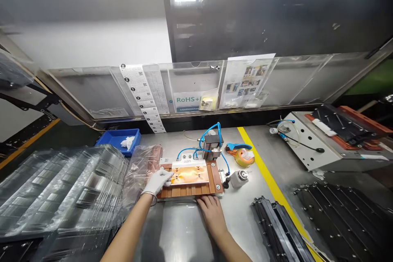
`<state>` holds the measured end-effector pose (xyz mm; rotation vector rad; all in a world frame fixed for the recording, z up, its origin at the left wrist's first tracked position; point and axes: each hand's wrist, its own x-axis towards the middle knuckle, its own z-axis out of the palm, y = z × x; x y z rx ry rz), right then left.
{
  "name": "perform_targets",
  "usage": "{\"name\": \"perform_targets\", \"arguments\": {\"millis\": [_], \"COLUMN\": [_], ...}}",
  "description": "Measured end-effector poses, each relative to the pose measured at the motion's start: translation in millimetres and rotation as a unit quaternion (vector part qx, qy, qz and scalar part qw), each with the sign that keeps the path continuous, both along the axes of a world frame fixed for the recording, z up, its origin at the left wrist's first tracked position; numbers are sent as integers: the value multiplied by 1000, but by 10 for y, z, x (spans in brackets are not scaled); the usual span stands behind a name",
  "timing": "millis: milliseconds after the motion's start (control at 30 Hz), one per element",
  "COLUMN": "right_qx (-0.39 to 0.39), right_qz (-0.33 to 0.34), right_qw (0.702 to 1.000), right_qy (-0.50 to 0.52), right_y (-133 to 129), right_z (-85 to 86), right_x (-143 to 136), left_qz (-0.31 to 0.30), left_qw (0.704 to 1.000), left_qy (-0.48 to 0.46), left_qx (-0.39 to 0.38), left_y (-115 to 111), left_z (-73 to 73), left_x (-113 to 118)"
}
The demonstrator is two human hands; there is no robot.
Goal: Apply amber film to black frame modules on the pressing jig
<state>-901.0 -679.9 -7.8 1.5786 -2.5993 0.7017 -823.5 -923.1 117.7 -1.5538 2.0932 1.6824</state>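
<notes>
My left hand (159, 181), in a white glove, pinches the left end of a shiny copper plate (188, 175). The plate lies on a brown fixture (190, 190) labelled JJ-25070, which has screws at its corners. My right hand (211, 208) is bare and rests at the fixture's front edge, its fingers stretched out side by side; the fingertips are partly hidden by that edge. Behind the plate stands a black pneumatic block (212, 145) with blue air hoses. Beside my left hand lies clear plastic film over copper-coloured pieces (144, 163).
On the left are stacked clear plastic trays (64, 188) and a blue bin (107, 141). A small bottle (239, 179) and a tape dispenser (244, 156) stand right of the fixture. Black finned parts (279, 229) lie front right, near a grey machine (319, 143).
</notes>
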Motion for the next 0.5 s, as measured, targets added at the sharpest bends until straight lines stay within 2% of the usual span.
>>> {"name": "perform_targets", "arguments": {"millis": [167, 333, 433, 500], "right_qx": [-8, -5, -11, -16], "right_qz": [29, 98, 116, 88], "right_qw": [999, 995, 993, 995], "right_qy": [21, 25, -4, -38], "right_y": [524, 1024, 1106, 1096], "right_z": [-79, -168, -152, -73], "right_x": [191, 397, 433, 495], "left_qz": [1, 7, 6, 0], "left_qw": [1000, 1000, 998, 993], "left_qy": [10, 3, -29, -59], "left_qx": [8, -14, -57, -104], "left_y": [25, 14, 57, 167], "left_z": [31, 54, 195, 369], "left_x": [98, 97, 93, 102]}}
